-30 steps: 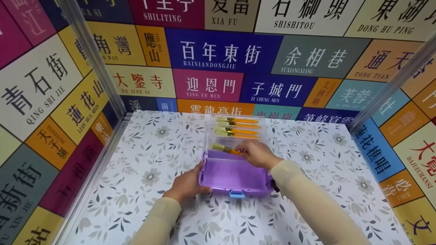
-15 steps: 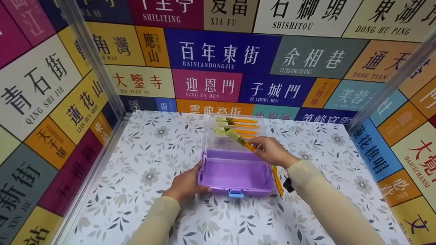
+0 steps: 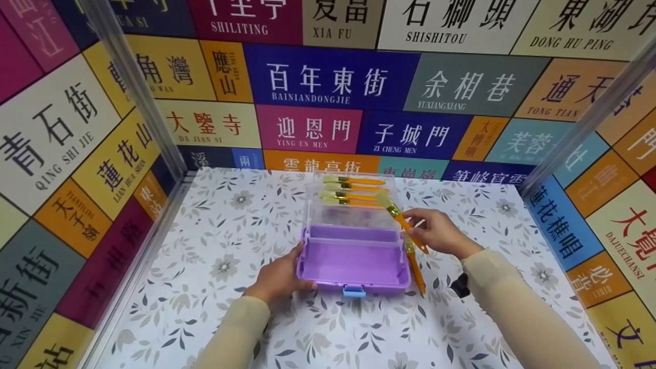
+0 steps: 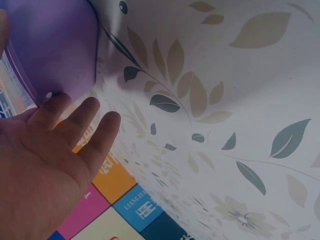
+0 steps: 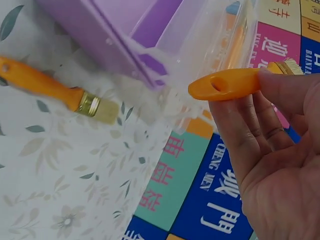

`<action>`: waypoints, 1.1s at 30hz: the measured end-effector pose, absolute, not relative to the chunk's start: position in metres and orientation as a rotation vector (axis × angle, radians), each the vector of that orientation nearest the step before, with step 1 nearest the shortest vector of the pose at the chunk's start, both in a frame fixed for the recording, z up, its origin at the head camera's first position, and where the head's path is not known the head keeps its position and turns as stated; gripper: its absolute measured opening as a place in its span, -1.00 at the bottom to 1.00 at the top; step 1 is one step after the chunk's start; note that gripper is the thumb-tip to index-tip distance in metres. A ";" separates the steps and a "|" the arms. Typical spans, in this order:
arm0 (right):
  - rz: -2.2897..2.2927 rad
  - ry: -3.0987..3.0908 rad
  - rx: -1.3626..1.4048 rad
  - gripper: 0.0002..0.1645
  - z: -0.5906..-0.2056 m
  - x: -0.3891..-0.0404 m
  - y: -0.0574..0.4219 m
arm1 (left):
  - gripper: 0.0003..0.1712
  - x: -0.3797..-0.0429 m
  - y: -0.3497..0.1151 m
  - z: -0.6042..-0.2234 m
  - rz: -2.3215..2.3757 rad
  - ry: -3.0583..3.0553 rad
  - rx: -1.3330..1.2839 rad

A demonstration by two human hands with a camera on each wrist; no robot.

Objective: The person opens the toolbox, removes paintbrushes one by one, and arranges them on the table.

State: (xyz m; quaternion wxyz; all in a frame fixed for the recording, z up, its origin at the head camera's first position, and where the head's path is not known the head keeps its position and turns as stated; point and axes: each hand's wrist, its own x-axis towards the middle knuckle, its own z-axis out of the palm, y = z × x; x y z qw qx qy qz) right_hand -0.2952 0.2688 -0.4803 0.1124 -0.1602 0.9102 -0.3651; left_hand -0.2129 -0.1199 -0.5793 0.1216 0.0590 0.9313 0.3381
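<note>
A purple box (image 3: 353, 262) stands with its clear lid (image 3: 353, 215) folded back. My left hand (image 3: 279, 277) rests against the box's left end, thumb at the front corner. Its fingers (image 4: 92, 142) are extended, touching the wall in the left wrist view. My right hand (image 3: 435, 230) pinches a paintbrush (image 3: 397, 214) by its orange handle, pale bristles up and to the left. The handle end (image 5: 215, 86) sticks out past the thumb in the right wrist view. Beneath it, a second paintbrush (image 3: 416, 266) lies along the box's right side.
Several orange-handled paintbrushes (image 3: 353, 181) lie in the lid. A divider crosses the box near its back, and a blue latch (image 3: 354, 292) sits at its front. The table (image 3: 230, 230) has a leaf-patterned cover; sign-printed panels (image 3: 330, 77) enclose it at the back and sides.
My right hand has drawn the paintbrush from the lid area rightward, past the box's right side, tilting its bristles up. The second brush beside the box has come into view. The left hand keeps still.
</note>
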 end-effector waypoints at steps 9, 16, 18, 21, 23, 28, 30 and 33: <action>-1.186 2.639 -0.361 -0.55 -0.497 -0.288 0.305 | 0.40 -0.211 -0.120 -0.577 1.001 2.703 0.160; -1.238 2.612 -0.164 -0.49 -0.520 -0.286 0.325 | 0.41 -0.211 -0.121 -0.576 0.995 2.716 0.166; -1.227 2.603 -0.101 -0.49 -0.527 -0.285 0.329 | 0.40 -0.211 -0.121 -0.575 0.991 2.714 0.167; -1.197 2.603 -0.030 -0.50 -0.538 -0.283 0.335 | 0.40 -0.212 -0.120 -0.575 0.992 2.705 0.156; -1.175 2.606 0.001 -0.51 -0.544 -0.281 0.338 | 0.39 -0.212 -0.120 -0.574 0.994 2.702 0.144; -1.160 2.589 0.094 -0.51 -0.559 -0.277 0.344 | 0.40 -0.212 -0.121 -0.574 0.996 2.709 0.153; -1.162 2.570 0.128 -0.50 -0.563 -0.276 0.344 | 0.41 -0.212 -0.120 -0.575 0.994 2.711 0.161; -1.154 2.542 0.183 -0.51 -0.569 -0.276 0.343 | 0.43 -0.212 -0.120 -0.575 0.985 2.712 0.162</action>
